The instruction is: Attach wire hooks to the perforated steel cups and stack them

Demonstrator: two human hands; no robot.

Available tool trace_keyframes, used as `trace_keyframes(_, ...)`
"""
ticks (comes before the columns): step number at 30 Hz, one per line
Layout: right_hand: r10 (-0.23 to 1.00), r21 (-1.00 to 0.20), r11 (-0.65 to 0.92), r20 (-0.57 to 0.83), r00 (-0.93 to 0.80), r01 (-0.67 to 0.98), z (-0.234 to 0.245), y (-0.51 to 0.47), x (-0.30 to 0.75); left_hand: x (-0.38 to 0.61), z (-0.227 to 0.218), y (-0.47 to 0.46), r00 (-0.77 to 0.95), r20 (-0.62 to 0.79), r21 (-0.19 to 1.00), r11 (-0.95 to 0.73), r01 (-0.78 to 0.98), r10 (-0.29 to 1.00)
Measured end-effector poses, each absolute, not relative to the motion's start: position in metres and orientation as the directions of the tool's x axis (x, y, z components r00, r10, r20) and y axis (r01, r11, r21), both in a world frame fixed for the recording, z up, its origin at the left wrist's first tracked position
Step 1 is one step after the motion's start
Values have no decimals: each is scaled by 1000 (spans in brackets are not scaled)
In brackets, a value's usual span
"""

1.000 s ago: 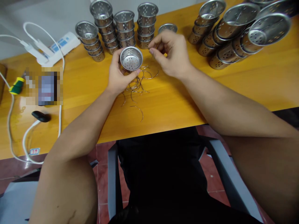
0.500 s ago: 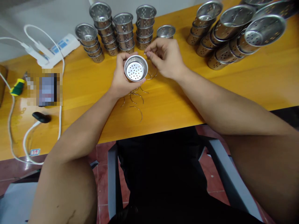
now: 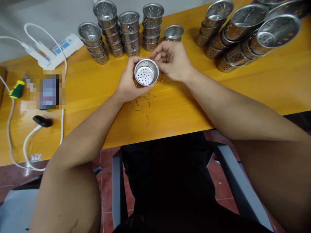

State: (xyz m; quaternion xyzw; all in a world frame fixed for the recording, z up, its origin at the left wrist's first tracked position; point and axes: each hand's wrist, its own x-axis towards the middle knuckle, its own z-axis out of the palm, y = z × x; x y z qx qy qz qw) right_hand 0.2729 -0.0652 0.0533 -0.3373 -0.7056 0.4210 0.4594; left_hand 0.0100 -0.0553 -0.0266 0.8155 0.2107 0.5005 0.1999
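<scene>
My left hand is wrapped round a small perforated metal cup, its open mouth facing me and its holed base showing inside. My right hand is pinched at the cup's right rim; whatever is between its fingertips is too small to make out. Thin curved wires lie on the table below the cup, and another curved wire shows just under my right hand.
Stacks of perforated metal cups stand along the back, beside a single cup. Larger stacked cups lean at the right. A power strip, phone, screwdriver and black object lie left on the table.
My left hand has brought the cup slightly right, up against my right fingertips. The right hand has barely shifted, still pinched.
</scene>
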Motion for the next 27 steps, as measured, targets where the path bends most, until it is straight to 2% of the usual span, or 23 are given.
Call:
trace_keyframes(2, 856, -898, 433, 382, -349, 78, 51, -63, 271, 11, -25, -56, 404, 737, 542, -831, 127, 542)
trace_keyframes(5, 857, -902, 427, 381, -346, 66, 47, -60, 269, 13, -21, -57, 394, 683, 594, -782, 189, 615)
trace_keyframes(7, 866, -918, 386, 325, -379, 95, 46, -59, 272, 14, -19, -58, 385, 651, 618, -751, 232, 654)
trace_keyframes(11, 872, -927, 322, 211, -442, 194, 48, -57, 282, 15, -17, -61, 356, 679, 597, -766, 241, 642)
trace_keyframes(16, 881, -901, 390, 305, -362, 189, 50, -51, 289, 14, -15, -59, 316, 667, 621, -738, 266, 675)
trace_keyframes(19, 868, -905, 394, 310, -388, 160, 47, -50, 287, 15, -15, -58, 317, 662, 638, -732, 239, 680)
trace_keyframes(24, 857, -896, 419, 335, -392, 149, 43, -51, 285, 18, -14, -60, 324, 656, 631, -731, 259, 682)
trace_keyframes(27, 858, -868, 460, 382, -343, 186, 44, -48, 289, 18, -11, -61, 318, 692, 586, -762, 277, 648)
